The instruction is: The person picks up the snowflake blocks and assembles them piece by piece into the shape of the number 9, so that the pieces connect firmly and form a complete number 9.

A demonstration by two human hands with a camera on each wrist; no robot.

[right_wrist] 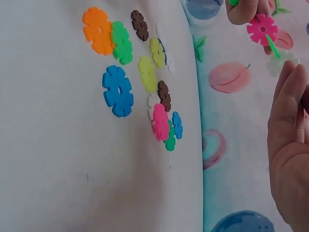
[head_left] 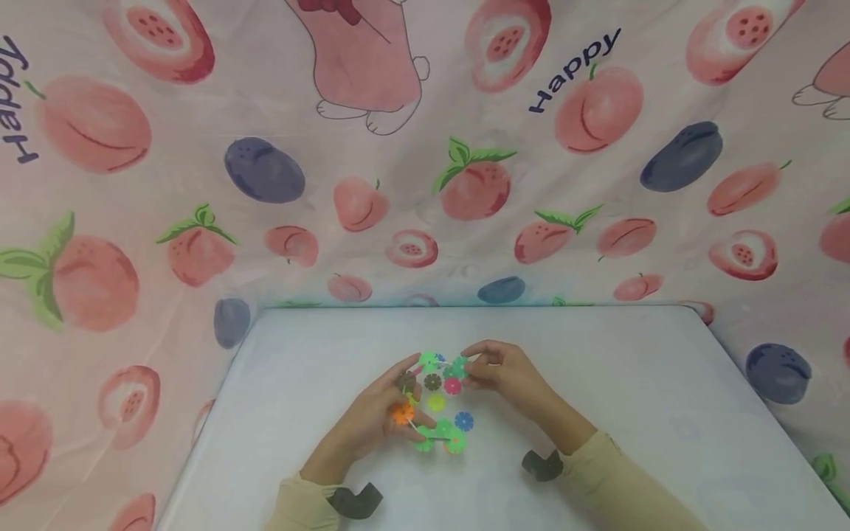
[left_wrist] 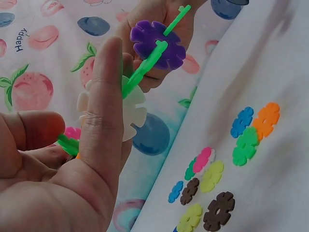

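Both hands hold up a built piece of flower-shaped plastic discs joined by thin rods. My left hand [head_left: 361,424] grips it from the left, near an orange disc [head_left: 401,413]. In the left wrist view, a white disc [left_wrist: 136,113] shows behind the left fingers, and a green rod [left_wrist: 142,70] runs from it to a purple disc [left_wrist: 145,39]. My right hand [head_left: 518,372] pinches the piece at its right end, by a teal disc [head_left: 458,367]. A pink disc [right_wrist: 257,33] hangs between the hands in the right wrist view. Fingers hide part of the piece.
Loose discs lie on the white table [head_left: 598,354] below the hands: blue [right_wrist: 118,92], orange [right_wrist: 96,31], green [right_wrist: 121,43], yellow [right_wrist: 147,75], pink [right_wrist: 161,123] and brown [right_wrist: 140,26], some overlapping. A fruit-patterned cloth [head_left: 412,162] hangs behind the table.
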